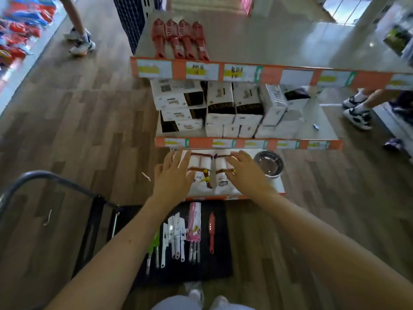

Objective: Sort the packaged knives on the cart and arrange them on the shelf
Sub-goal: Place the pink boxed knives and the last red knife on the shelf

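Black cart deck [214, 269], packaged knives [176, 236] in a row, bottom shelf [278, 183], white packages [223, 189], steel bowl [268, 163]

**Surfaces and finishes**

I see a matt, wood-grain floor [89, 121]. The cart deck [219, 265] is black and looks rough-textured, and its handle [55, 177] is grey metal tube. The bowl [268, 163] is shiny steel. The top shelf [279, 43] is smooth and glossy. The boxes [220, 97] are white cardboard, and the packaged knives [176, 233] sit in glossy plastic.

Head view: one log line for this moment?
left hand: flat on white packs | right hand: same | packaged knives: lying on cart
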Tool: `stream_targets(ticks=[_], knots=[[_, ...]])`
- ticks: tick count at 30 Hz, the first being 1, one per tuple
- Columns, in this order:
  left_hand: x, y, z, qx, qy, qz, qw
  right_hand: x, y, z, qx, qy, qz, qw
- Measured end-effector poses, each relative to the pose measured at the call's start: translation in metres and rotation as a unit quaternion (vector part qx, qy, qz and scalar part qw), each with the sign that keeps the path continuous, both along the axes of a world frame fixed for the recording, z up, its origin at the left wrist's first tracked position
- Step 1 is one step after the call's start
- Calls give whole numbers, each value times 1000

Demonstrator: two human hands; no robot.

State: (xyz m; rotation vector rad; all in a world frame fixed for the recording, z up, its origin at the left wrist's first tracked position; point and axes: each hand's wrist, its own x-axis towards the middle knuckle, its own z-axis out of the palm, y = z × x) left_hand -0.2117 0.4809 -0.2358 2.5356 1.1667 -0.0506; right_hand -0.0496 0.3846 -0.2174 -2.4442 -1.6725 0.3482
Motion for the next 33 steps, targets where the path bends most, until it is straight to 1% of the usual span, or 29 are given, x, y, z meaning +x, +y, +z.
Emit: stream_targets(ticks=[4,9,13,17,20,24,27,31,33], knots=[[-19,-43,-36,-39,24,17,999,-13,-44,-34,-79,36,-46,995],[-35,-95,-72,-97,55,44,993,-39,-92,-70,-78,108,-70,989],[-41,-125,-96,-97,56,53,992,-54,-115,-94,-95,120,-62,986],[-42,-137,-121,-109,57,53,991,-62,-127,-119,-107,160,-106,976],[-41,-135,-157,-116,59,56,990,-61,-128,-151,-117,192,-131,966],[-41,-130,-232,-147,33,96,984,-59,-127,-225,-132,243,-181,944],[-43,-131,-311,-174,29,120,977,-61,-126,-306,-147,254,-203,934],[-47,-132,-423,-209,48,171,962,-69,-126,-418,-155,267,-241,920],[-47,-133,-471,-222,56,181,956,-73,-124,-468,-162,270,-256,914]])
